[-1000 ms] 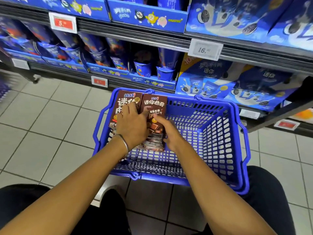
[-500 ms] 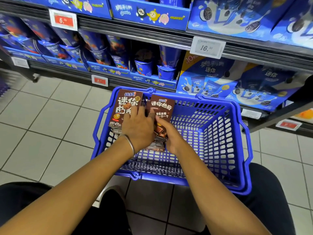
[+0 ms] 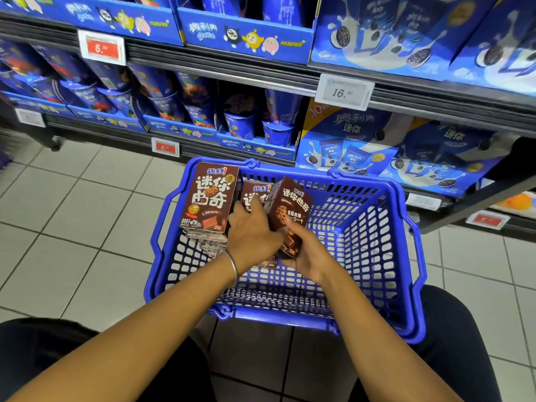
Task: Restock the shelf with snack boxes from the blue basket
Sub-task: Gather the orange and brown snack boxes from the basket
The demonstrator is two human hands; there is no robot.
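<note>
Two hands are down in the blue basket [image 3: 290, 317], which sits on the tiled floor [image 3: 72, 227] with the shelf [image 3: 232, 74] at its 12 o'clock. Brown snack boxes crowd the basket's 10 o'clock corner, and that's where the work is. One upright box [image 3: 210, 198] stands against the far-left wall, face to the camera, on top of a flat stack [image 3: 207, 242] of the same brown packs. Just at its 3 o'clock sits a middle box [image 3: 253, 195], partly hidden.

The left hand [image 3: 252, 236], with a thin metal bangle [image 3: 232, 266] at the wrist, reaches in over the stack. Its fingers are stretched forward and fairly straight, tips on the face of that middle box, not visibly wrapped round it.

The right hand [image 3: 307, 253] has a grip. Its fingers and thumb curl round the lower end of a tilted box [image 3: 290, 210], which is raised clear of the basket floor with its top leaning towards 11 o'clock and one corner turned to the camera. It touches the left hand's thumb side.

Up on the shelf, blue cups [image 3: 277, 132] stand at 12 o'clock from the basket, big blue cookie packs [image 3: 348, 149] at 1 o'clock. A white price tag [image 3: 343, 92] reads 16.90, and a red price tag [image 3: 102, 48] hangs at 10 o'clock.
</note>
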